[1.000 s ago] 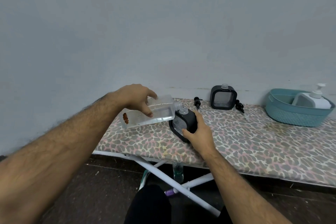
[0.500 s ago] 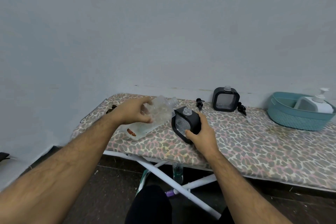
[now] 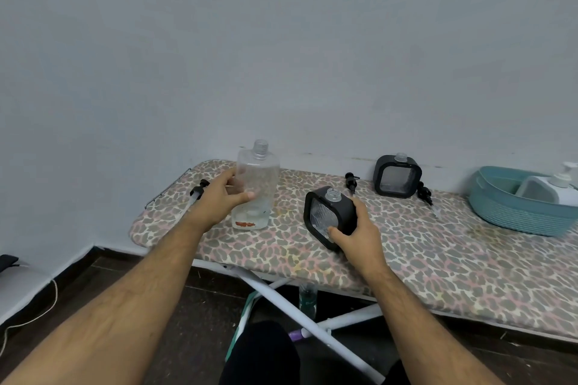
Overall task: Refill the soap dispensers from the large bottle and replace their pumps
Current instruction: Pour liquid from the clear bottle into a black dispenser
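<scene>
Clear bottle (image 3: pixel 257 187), uncapped, upright on board (image 3: pixel 438 262), gripped by left hand (image 3: pixel 223 197). Right of bottle: dispenser (image 3: pixel 331 216), tilted, held by right hand (image 3: pixel 356 233). Two black dispensers counted; three loose pumps.

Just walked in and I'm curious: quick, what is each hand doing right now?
Left hand: fingers around the clear large bottle, upright on the board.
Right hand: grips the black soap dispenser, pump off.

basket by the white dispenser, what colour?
Teal basket, ribbed weave; head view, far right of the board.
</scene>
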Available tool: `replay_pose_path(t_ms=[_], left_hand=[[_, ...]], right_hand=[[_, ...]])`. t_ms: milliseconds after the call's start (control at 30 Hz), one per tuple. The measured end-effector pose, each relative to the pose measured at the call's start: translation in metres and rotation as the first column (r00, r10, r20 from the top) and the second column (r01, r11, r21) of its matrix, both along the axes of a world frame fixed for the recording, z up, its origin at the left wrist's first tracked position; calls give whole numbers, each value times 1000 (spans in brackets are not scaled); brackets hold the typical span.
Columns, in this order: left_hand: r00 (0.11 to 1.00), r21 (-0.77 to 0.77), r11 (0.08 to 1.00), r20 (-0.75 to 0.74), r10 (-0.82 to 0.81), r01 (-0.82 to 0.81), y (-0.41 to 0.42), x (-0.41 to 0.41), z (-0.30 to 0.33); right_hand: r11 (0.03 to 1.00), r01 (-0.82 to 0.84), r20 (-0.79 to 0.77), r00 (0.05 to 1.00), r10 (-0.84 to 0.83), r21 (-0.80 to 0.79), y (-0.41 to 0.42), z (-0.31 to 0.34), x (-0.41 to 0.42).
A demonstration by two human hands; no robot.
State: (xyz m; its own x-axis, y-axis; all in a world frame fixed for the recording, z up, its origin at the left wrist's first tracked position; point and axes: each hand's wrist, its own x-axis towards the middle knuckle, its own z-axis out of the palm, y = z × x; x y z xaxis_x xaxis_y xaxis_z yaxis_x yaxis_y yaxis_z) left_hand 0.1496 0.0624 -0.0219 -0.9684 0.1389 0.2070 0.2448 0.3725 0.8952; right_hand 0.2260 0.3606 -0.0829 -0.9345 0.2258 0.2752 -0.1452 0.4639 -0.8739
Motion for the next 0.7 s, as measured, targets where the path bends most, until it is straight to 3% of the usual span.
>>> replay_pose_path(t_ms=[267, 700], left_hand=[[994, 145, 984, 7, 108, -108, -1, -6, -18], [975, 142, 966, -23, 221, -216, 2, 3, -32]], right_hand=[[1000, 9, 17, 1000, -9, 0, 1, -2, -2], [1000, 12, 45, 999, -11, -5, 2, -3, -4]])
